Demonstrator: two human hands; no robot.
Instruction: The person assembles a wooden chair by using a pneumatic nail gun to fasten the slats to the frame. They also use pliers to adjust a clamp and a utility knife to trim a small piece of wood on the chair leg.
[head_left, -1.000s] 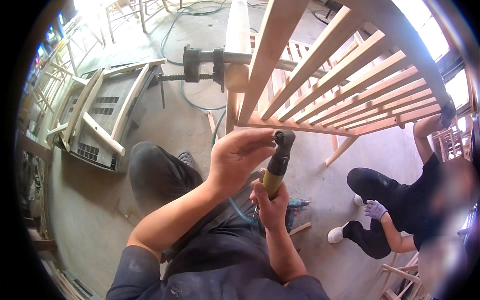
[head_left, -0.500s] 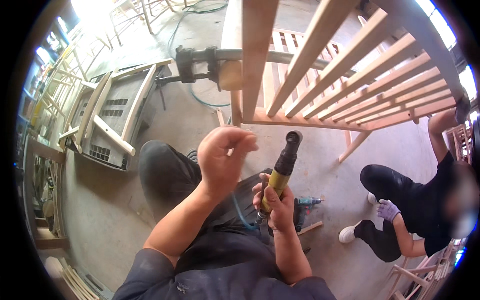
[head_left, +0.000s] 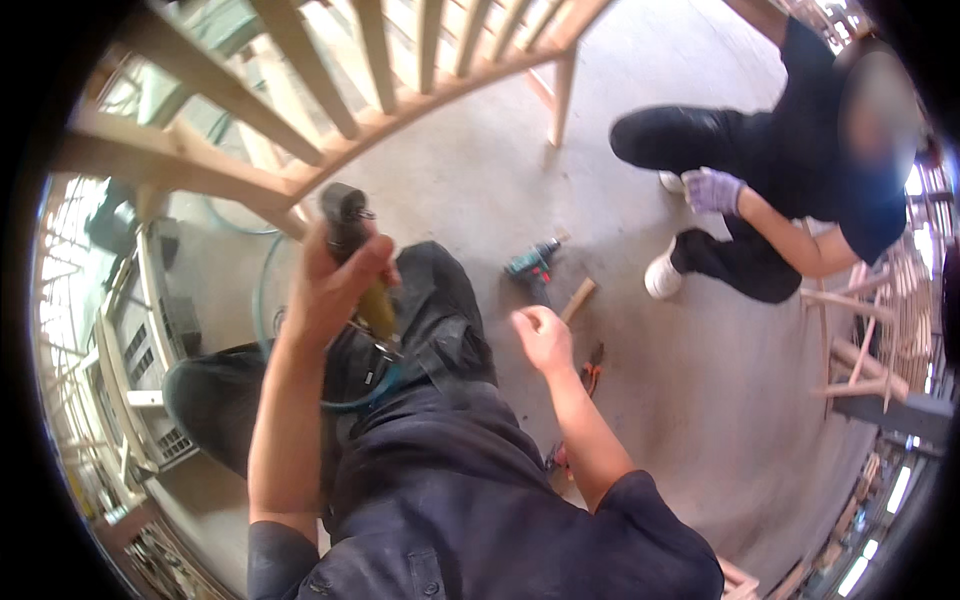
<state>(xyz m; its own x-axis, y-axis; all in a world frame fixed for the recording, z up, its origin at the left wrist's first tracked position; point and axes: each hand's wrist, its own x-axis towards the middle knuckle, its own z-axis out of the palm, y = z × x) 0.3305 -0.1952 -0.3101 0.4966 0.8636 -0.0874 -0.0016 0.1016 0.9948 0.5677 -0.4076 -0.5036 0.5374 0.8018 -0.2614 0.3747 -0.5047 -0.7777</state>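
In my left hand (head_left: 335,285) is an air ratchet wrench (head_left: 378,312) with a yellow body and a dark head. Its head points up toward the bottom rail of a slatted wooden frame (head_left: 405,112), apart from it. A teal air hose (head_left: 350,404) runs from the tool's lower end across my lap. My right hand (head_left: 546,342) hangs over the floor to the right of my knee, fingers curled in, nothing visible in them. Nearest to it are a teal cordless drill (head_left: 532,258) and a short wood strip (head_left: 579,299), both lying on the floor.
Orange-handled pliers (head_left: 594,370) lie beside my right forearm. On the right a person in dark clothes crouches, a purple-gloved hand (head_left: 713,190) at the knee. Wooden chair parts (head_left: 862,345) stand behind them. At the left is a low platform (head_left: 150,350) with wooden pieces.
The ratchet wrench has passed from my right hand to my left. My right hand has moved out over the floor. The view has swung right, so the wooden frame now appears further left.
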